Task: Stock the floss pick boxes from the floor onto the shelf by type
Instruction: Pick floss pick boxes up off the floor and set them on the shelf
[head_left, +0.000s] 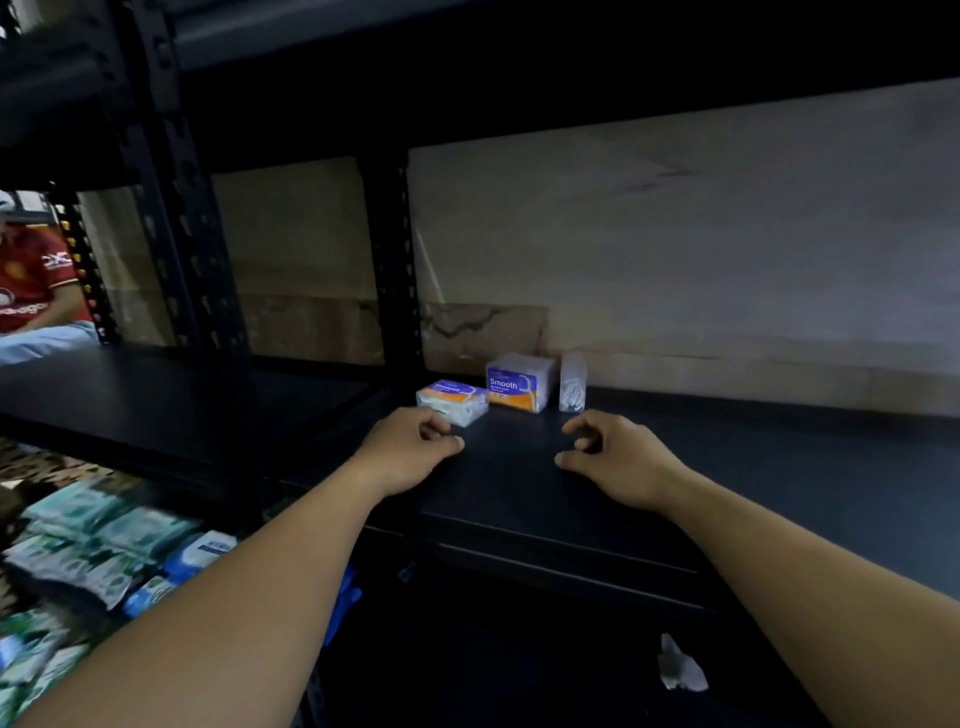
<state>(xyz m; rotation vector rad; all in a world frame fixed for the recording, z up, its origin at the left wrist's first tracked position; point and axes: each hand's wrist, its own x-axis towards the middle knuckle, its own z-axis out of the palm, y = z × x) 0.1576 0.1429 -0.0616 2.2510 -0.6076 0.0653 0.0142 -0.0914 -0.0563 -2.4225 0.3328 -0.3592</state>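
Three floss pick boxes stand near the back of the black shelf (779, 467). One orange-and-blue "Smooth" box (451, 401) lies flat on the left. A second "Smooth" box (519, 383) stands upright beside it. A clear box (572, 382) stands on end to the right. My left hand (410, 449) hovers just in front of the flat box, fingers loosely curled, holding nothing. My right hand (615, 457) hovers in front of the clear box, also loosely curled and empty.
Black shelf uprights (176, 218) rise at the left and behind. Green and blue packets (98, 545) lie heaped on the floor at lower left. A person in a red shirt (31, 280) sits beyond the rack. A crumpled white scrap (680, 667) lies below.
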